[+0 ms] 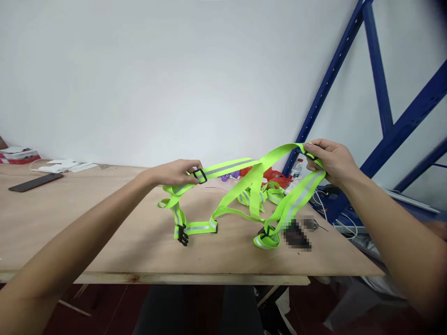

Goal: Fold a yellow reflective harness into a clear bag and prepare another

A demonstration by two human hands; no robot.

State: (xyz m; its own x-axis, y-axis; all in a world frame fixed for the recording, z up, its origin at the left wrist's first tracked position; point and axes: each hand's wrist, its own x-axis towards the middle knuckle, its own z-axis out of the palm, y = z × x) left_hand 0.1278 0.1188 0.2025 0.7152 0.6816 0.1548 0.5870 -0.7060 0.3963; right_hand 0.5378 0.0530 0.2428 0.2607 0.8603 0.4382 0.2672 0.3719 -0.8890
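Note:
Between my two hands a neon-yellow reflective vest of elastic straps [227,166] is stretched out above the table, grey stripes running along its bands. My left hand [178,172] pinches a strap beside a black slide buckle [200,176]. Higher and to the right, my right hand [330,160] grips the other shoulder strap at another black adjuster, partly hidden by the fingers. The lower straps hang down to the tabletop, where a black side-release buckle [182,235] dangles at the left and a looped strap end [267,240] lies at the right.
More neon straps [275,192] lie behind the vest, near red plastic bags [275,177] and a bottle [296,170]. A dark flat bar [36,182] and white papers [66,166] are at the left of the wooden table [139,256]. A blue metal rack [405,125] stands at the right.

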